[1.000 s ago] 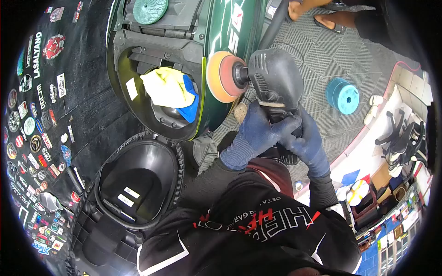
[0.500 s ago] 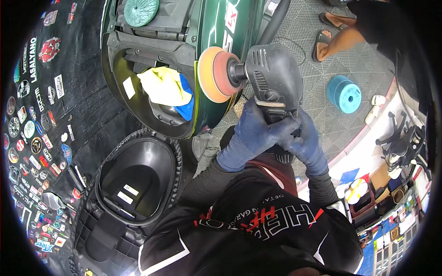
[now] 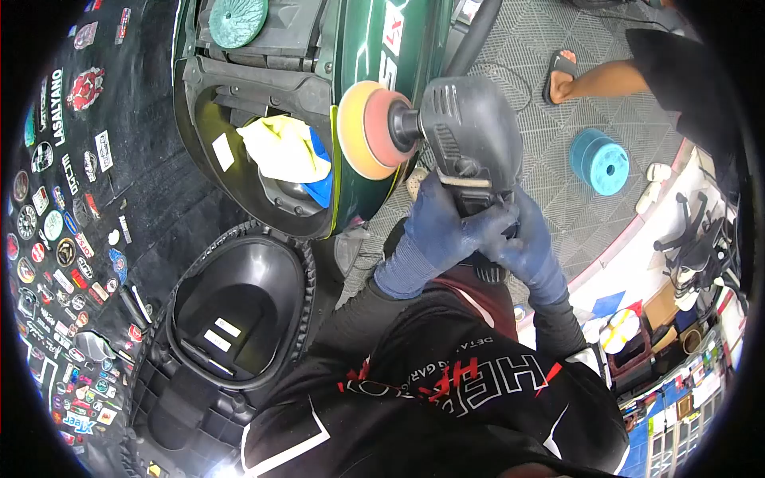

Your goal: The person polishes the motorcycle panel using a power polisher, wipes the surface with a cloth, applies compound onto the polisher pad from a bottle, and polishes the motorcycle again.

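A black polisher (image 3: 472, 119) points away from me, and both my hands, in dark blue gloves, are closed around its handle. My left hand (image 3: 437, 227) wraps the near left part just behind the polisher's head. Beside it, my right hand (image 3: 522, 243) grips from the right, its fingers meeting the left ones. An orange-and-yellow foam pad (image 3: 373, 131) faces left, over the edge of a glossy green scooter panel (image 3: 418, 40); whether it presses on the panel I cannot tell. Yellow-green tape runs along the panel's edge.
A yellow cloth (image 3: 279, 151) and a blue one lie in the scooter's open compartment, below a round green disc (image 3: 238, 20). Near my left arm is a black storage bin (image 3: 263, 279). A blue tub (image 3: 599, 163) stands on the floor mat; another person's leg (image 3: 598, 80) is close by.
The polisher and pad have shifted slightly left while both hands keep their grip. At upper right, the other person has moved, and just one foot shows clearly now.
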`<action>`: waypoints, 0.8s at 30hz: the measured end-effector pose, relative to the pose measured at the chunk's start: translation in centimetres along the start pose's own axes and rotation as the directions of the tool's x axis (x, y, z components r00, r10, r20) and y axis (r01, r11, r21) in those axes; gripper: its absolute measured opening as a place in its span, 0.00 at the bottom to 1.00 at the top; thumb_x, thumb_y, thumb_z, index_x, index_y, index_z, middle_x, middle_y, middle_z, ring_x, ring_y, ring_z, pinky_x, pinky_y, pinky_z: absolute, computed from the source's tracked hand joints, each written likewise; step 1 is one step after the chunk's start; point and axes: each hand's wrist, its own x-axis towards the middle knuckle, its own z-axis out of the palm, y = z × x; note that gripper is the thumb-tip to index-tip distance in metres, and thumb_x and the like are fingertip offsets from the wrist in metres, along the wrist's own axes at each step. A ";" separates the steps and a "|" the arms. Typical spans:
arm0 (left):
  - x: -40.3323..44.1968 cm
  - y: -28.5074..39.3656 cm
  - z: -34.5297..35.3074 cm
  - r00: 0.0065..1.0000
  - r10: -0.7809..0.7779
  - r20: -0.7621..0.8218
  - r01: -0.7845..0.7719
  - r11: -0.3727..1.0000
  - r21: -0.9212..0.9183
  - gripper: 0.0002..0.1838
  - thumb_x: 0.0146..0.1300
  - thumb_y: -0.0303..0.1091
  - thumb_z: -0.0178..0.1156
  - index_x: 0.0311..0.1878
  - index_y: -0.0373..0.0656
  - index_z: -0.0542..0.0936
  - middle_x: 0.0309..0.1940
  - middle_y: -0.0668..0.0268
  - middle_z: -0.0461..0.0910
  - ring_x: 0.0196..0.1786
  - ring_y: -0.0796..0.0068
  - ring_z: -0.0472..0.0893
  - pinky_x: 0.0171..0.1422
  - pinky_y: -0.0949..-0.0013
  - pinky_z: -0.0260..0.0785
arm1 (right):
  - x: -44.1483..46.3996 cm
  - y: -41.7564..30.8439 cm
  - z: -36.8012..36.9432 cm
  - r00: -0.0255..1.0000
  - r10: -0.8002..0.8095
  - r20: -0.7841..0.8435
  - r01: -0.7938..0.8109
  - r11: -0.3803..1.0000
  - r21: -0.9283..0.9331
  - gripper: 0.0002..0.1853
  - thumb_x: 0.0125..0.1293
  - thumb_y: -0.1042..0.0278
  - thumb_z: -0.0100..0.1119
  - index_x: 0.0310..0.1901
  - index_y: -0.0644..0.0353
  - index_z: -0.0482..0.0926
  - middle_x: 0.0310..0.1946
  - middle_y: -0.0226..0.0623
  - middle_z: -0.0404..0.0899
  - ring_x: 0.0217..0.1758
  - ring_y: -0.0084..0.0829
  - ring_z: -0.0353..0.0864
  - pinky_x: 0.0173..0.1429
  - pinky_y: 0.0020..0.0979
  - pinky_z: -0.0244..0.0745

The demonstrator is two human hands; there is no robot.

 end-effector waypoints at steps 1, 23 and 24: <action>-0.2 -0.6 -0.2 1.000 0.023 0.021 -0.024 0.999 0.048 0.20 0.54 0.33 0.73 0.48 0.37 0.80 0.37 0.64 0.85 0.39 0.75 0.85 0.47 0.67 0.78 | -0.1 0.2 0.1 1.000 -0.003 -0.008 0.003 0.999 0.045 0.30 0.58 0.58 0.68 0.58 0.67 0.73 0.40 0.44 0.82 0.41 0.29 0.79 0.51 0.34 0.77; 2.9 2.3 1.3 0.998 0.063 -0.013 -0.063 0.997 -0.033 0.23 0.51 0.38 0.74 0.48 0.37 0.80 0.39 0.64 0.86 0.41 0.74 0.85 0.48 0.66 0.78 | 2.7 -2.4 -2.8 0.999 -0.043 0.007 0.043 0.999 -0.029 0.33 0.57 0.59 0.69 0.62 0.66 0.72 0.45 0.48 0.83 0.46 0.33 0.83 0.55 0.35 0.78; 2.9 2.2 1.4 0.998 0.055 -0.024 -0.056 0.997 -0.047 0.23 0.51 0.38 0.74 0.48 0.37 0.80 0.39 0.63 0.86 0.41 0.74 0.85 0.49 0.66 0.78 | 2.7 -2.1 -3.0 1.000 -0.012 0.028 0.013 0.998 -0.064 0.33 0.57 0.60 0.70 0.62 0.67 0.71 0.46 0.48 0.83 0.47 0.33 0.83 0.55 0.35 0.77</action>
